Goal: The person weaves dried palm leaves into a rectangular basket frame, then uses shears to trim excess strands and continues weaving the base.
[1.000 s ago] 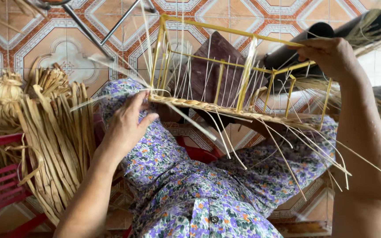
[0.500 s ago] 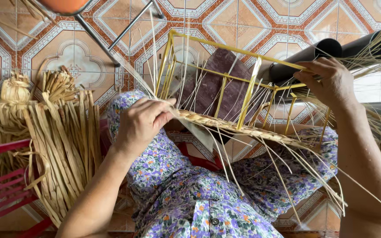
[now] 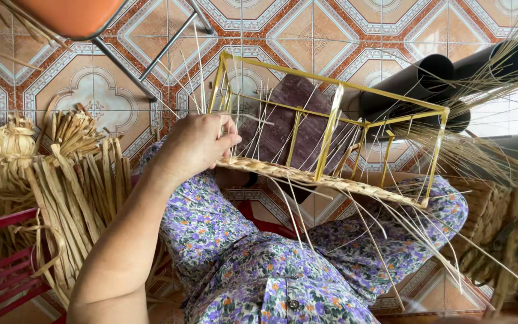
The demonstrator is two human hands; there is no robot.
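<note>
Patterned floor tiles (image 3: 307, 36) lie under a yellow wire frame (image 3: 331, 120) resting on the person's lap. Her left hand (image 3: 193, 147) closes its fingers on the braided straw edge (image 3: 283, 171) at the frame's near corner; loose straw bundles (image 3: 61, 186) lie just left of that hand.

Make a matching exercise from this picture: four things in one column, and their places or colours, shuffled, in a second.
Things:
1. wire frame
2. dried fibre bundles
3. dark tubes
4. left hand

Places or colours:
A. black, on the tiled floor at upper right
B. yellow, resting across the lap
C. tan, standing at the left
D. on the frame's woven edge at its left end

Pairs: 1-B, 2-C, 3-A, 4-D
</note>
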